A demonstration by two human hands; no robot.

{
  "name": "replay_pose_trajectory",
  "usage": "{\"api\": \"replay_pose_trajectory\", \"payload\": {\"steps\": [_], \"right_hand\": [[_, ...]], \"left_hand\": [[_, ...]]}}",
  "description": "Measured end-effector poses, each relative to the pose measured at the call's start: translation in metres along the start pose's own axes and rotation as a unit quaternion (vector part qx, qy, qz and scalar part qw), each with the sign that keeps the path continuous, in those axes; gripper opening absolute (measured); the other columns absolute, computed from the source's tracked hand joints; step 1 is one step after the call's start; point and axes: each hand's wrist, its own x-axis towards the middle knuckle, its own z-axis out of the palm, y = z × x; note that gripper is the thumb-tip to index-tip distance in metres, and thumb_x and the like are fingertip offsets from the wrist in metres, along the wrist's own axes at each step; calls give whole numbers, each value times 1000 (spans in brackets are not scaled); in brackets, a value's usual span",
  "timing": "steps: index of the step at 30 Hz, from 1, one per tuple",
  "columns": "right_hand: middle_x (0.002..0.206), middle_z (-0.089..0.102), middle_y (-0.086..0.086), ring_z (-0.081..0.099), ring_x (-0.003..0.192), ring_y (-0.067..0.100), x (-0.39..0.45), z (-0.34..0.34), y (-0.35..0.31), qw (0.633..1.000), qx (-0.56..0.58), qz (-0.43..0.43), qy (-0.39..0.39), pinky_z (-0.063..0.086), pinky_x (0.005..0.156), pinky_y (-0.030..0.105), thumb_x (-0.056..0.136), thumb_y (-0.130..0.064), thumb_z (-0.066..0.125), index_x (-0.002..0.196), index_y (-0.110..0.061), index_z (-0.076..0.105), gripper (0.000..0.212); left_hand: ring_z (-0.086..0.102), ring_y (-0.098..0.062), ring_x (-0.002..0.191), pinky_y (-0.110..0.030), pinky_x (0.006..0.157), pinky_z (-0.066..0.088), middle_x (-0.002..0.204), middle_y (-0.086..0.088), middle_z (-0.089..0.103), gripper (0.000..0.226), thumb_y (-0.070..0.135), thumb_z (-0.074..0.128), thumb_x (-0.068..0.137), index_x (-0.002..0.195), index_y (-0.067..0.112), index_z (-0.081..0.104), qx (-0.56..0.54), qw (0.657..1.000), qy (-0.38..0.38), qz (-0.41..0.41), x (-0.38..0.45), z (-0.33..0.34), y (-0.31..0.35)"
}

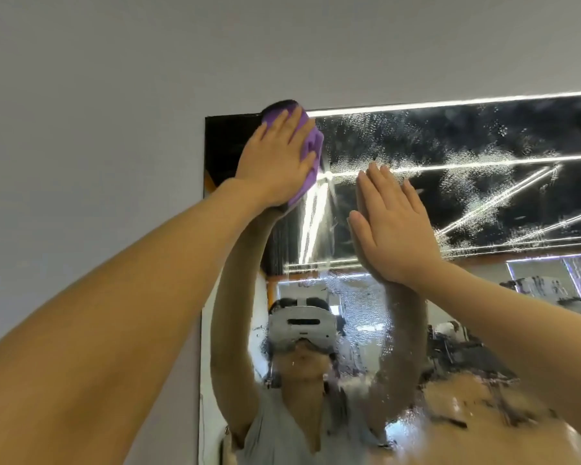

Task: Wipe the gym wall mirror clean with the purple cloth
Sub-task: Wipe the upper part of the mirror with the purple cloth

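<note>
Cloth: the purple cloth (307,146) is bunched against the top left corner of the mirror, pinned flat to the glass under my left palm; its folds show past my fingers on the right side and below my wrist.
Left hand: my left hand (275,162) lies over the cloth with fingers straight and a little spread, pressing it onto the glass rather than curling round it.
Right hand: my right hand (393,226) is raised just right of the cloth, apart from it, fingers straight and close together, palm toward the glass; it holds nothing, and I cannot tell whether it touches the surface.
Mirror: the wall mirror (483,156) is speckled with white droplets and foamy streaks across its upper band and down the middle; the strip by the left edge near the cloth looks darker and free of spray.
Reflection: both my raised arms, a grey top and a white headset (302,325) appear in the glass, with blurred gym equipment to the right.
Wall: a plain grey wall (114,95) surrounds the mirror on the left and above.
</note>
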Motion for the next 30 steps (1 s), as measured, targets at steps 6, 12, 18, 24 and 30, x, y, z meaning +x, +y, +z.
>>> {"api": "replay_pose_trajectory", "payload": {"steps": [6, 12, 18, 24, 30], "right_hand": [[166, 17, 11, 9, 154, 23, 0, -1, 0, 1000, -2, 0, 5, 1, 124, 40, 100, -48, 16, 158, -8, 22, 70], [166, 14, 12, 8, 154, 24, 0, -2, -2, 1000, -7, 2, -5, 0, 124, 40, 99, -50, 12, 158, -8, 19, 73], [167, 10, 10, 4, 155, 22, 0, -3, -2, 1000, -11, 7, -15, -4, 123, 38, 100, -47, 15, 159, -10, 16, 70], [167, 10, 10, 4, 155, 22, 1, -4, -3, 1000, -8, 8, -16, -4, 122, 37, 100, -47, 16, 159, -9, 16, 70], [167, 11, 10, 4, 155, 21, 1, -3, -1, 1000, -12, 5, -15, 0, 125, 41, 99, -51, 10, 159, -9, 17, 73]], "left_hand": [[27, -24, 148, -37, 121, 14, 161, -7, 31, 59, 43, 29, 103, 154, 14, 34, -51, 994, 35, 86, -94, 16, 11], [26, -23, 149, -41, 121, 15, 162, -4, 29, 61, 46, 23, 102, 155, 17, 31, -53, 995, 21, 86, -99, 19, 1], [0, -18, 154, -38, 124, 1, 168, 2, 2, 57, 42, 21, 108, 160, 23, 6, -27, 999, 4, -36, -26, 0, -30], [3, -21, 154, -37, 124, 2, 167, 0, 6, 58, 42, 23, 108, 160, 21, 9, -40, 998, 13, -36, -26, 2, -35], [14, -21, 153, -34, 122, 4, 165, -1, 18, 64, 48, 19, 101, 158, 20, 19, -77, 997, 29, -2, -101, 17, -32]]}}
